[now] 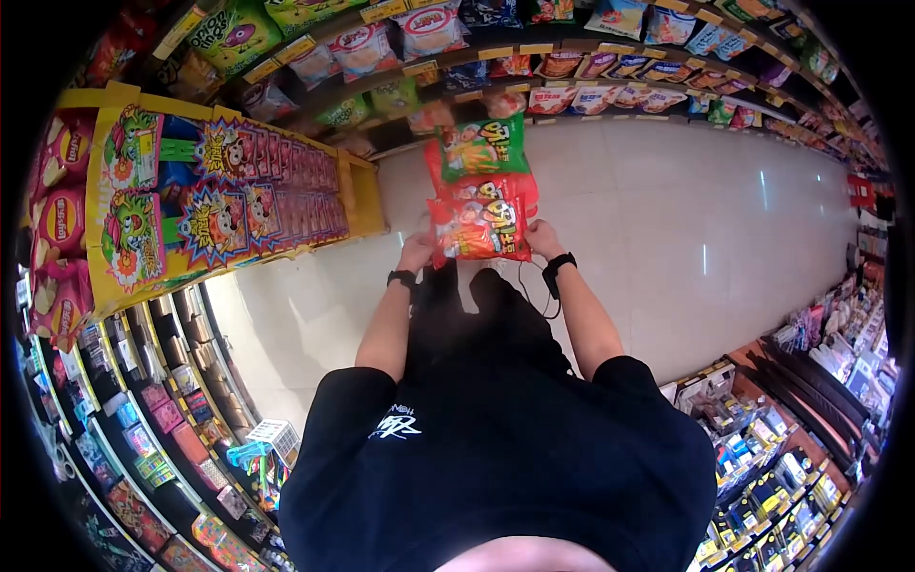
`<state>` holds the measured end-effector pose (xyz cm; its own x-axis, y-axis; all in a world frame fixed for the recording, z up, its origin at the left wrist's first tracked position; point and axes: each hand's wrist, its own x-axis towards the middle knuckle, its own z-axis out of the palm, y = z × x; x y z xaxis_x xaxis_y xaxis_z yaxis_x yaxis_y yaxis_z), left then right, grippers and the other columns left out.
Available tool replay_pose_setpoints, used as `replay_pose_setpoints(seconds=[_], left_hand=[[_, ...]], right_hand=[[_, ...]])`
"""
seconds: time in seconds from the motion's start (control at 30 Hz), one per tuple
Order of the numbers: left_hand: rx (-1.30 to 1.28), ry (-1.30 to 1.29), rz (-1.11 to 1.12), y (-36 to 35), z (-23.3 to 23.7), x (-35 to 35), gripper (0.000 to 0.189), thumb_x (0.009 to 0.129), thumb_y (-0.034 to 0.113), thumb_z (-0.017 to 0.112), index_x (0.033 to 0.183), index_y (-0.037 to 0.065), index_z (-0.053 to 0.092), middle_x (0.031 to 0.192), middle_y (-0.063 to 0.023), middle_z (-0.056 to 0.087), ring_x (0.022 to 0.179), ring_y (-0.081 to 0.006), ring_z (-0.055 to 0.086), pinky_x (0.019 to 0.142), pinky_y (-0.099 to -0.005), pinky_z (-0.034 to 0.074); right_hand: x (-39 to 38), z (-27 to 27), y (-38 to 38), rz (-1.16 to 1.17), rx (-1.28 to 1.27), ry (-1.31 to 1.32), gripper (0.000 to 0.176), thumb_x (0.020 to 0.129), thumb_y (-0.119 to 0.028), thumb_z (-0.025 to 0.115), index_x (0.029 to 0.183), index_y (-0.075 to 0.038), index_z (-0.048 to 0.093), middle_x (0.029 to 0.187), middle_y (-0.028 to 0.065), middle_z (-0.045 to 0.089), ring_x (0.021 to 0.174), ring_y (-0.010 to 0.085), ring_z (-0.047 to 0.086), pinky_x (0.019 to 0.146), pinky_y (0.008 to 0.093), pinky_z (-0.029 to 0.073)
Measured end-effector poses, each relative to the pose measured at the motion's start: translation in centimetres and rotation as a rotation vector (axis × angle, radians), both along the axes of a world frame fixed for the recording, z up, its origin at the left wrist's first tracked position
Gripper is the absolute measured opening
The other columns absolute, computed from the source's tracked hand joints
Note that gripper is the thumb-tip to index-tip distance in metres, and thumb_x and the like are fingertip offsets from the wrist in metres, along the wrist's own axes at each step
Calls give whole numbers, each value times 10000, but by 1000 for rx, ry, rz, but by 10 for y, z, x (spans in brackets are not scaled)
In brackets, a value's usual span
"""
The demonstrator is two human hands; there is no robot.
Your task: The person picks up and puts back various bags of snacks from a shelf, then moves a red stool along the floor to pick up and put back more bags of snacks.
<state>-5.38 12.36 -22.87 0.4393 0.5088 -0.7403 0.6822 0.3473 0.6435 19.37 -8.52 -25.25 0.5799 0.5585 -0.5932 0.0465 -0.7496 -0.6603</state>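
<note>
A shiny red snack bag is held out in front of my legs. My left hand is closed on its left side edge, and my right hand grips the right edge. Just beyond it lies another red snack bag, partly covered by the nearer one. A green snack bag with similar printing lies farther out, toward the shelves. What supports the two farther bags is hidden. Both wrists wear black bands, and a thin dark cable hangs by the right one.
Ahead, curved-looking shelves carry rows of packaged snacks. A yellow display stand with hanging character packs is close on my left. Pale tiled floor stretches to the right. More shelves stand behind left, and a goods rack behind right.
</note>
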Motion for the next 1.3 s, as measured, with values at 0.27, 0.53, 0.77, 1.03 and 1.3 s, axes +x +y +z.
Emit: replay_pose_setpoints(seconds=[0.27,0.53,0.77,1.03,1.3], left_hand=[[46,-75,104,17,-8,9,202,738,112,660,906,14,609,761,-67,633,598,-136,591,490,-266,474],[291,37,-65,38,-63,5,271,712,250,702,842,25,624,819,-130,661,768,-252,644,688,-335,504],[225,159,-289,65,-48,20,292,659,47,651,941,-17,606,825,-110,650,698,-194,637,558,-312,546],[407,-125,-391,114,21,31,281,607,235,713,796,46,628,815,-162,633,772,-340,603,690,-395,489],[169,-416,-362,170,60,9,219,633,44,667,834,-3,596,733,-84,611,716,-159,585,657,-297,473]], right_hand=[[6,-5,15,-27,-16,92,247,691,-163,558,880,-22,630,832,199,634,799,320,632,709,370,489],[10,-34,34,-68,-45,78,236,699,-151,585,870,7,623,757,175,650,663,259,652,631,348,515],[9,-25,44,-67,-91,147,238,699,-169,604,853,12,605,747,171,651,664,257,654,612,340,525],[10,11,68,151,43,-97,196,744,-138,591,894,-21,543,710,123,626,634,231,624,570,350,495],[-3,172,107,49,288,64,194,773,29,526,958,-1,478,851,65,594,671,126,594,561,247,492]])
